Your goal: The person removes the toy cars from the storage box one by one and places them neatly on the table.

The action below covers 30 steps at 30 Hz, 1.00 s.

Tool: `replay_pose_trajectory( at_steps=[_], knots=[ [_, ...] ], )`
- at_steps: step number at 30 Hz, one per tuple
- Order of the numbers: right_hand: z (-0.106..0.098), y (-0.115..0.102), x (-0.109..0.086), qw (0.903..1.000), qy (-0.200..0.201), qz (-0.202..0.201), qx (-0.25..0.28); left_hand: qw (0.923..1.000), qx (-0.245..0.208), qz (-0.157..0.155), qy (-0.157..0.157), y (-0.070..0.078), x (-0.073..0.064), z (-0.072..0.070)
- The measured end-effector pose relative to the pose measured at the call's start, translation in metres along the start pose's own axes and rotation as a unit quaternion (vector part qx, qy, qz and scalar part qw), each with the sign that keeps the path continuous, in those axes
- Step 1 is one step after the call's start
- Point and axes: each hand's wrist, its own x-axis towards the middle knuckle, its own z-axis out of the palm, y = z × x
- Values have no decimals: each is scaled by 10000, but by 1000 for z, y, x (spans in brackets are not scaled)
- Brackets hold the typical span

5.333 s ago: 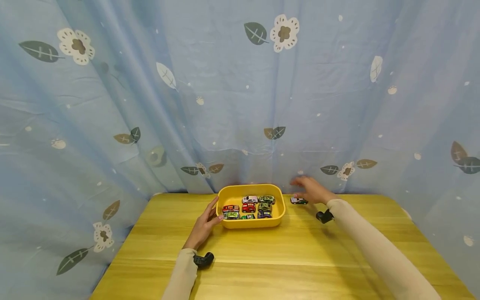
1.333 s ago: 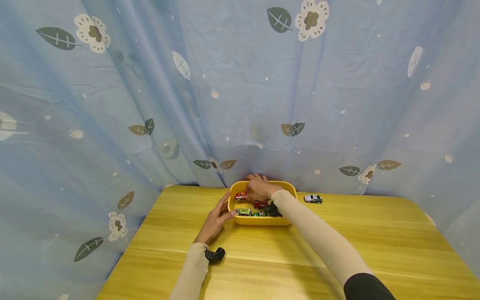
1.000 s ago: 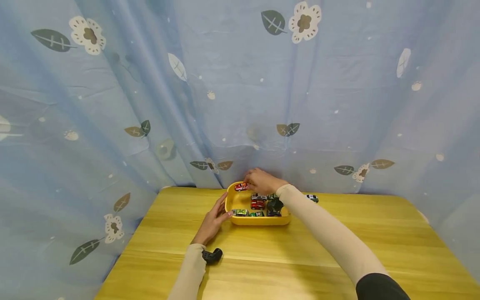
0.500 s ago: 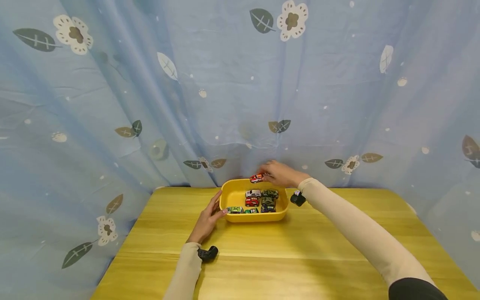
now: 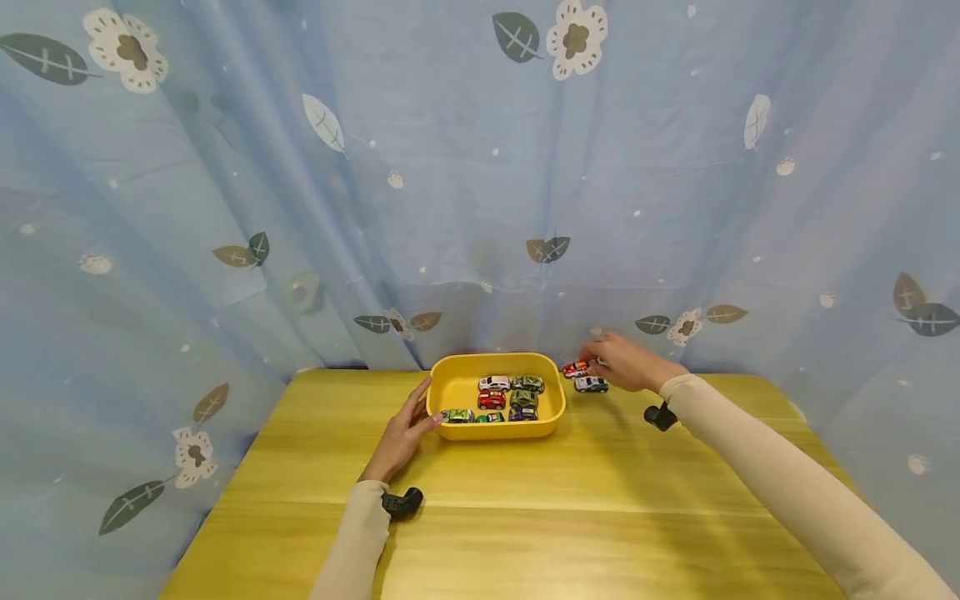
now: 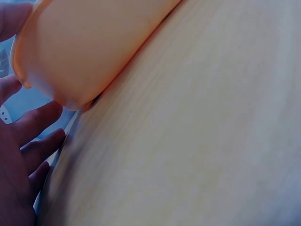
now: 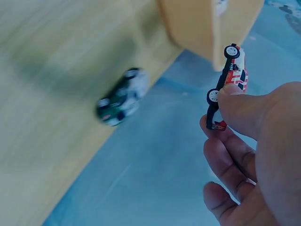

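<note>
My right hand pinches a red and white toy car between thumb and fingers, just past the right end of the yellow box. Close beside it, a white and green toy car rests on the table, blurred in the right wrist view. My left hand holds the box's left end, with the thumb at the front corner and the other fingers spread along the outside. Inside the box stand several toy cars, among them a red car, a white car and a green car.
The box stands near the back edge of the wooden table. Directly behind hangs a blue curtain with flowers and leaves. The left part of the box floor shows bare.
My right hand has lifted the red and white car out of the box's left side and carried it right, beside the white and green car. My left hand stays on the box.
</note>
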Motion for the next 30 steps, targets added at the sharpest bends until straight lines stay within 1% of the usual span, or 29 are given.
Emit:
replay_pose_trajectory(
  at_steps=[3,5,9,15,18,22,27,30],
  knots=[
    [6,5,-12,10000,-6,63,-19,10000,47,-74,34,-2,-4,-1],
    [9,7,-18,9999,104,59,10,9999,24,-102,38,-2,-4,-2],
    [17,13,-26,9994,331,76,-6,10000,5,-30,32,-2,-2,-2],
    [38,20,-38,9992,391,86,-15,9999,120,-51,21,0,2,3],
    [50,22,-39,9988,475,121,40,9999,121,-64,9,1,1,2],
    [63,27,-42,9982,514,291,137,10000,61,-73,-10,2,0,3],
    [73,32,-44,9977,398,479,263,10000,17,-70,-38,2,0,3],
    [77,33,-43,9973,375,521,361,10000,4,-61,22,2,0,3]
  ],
)
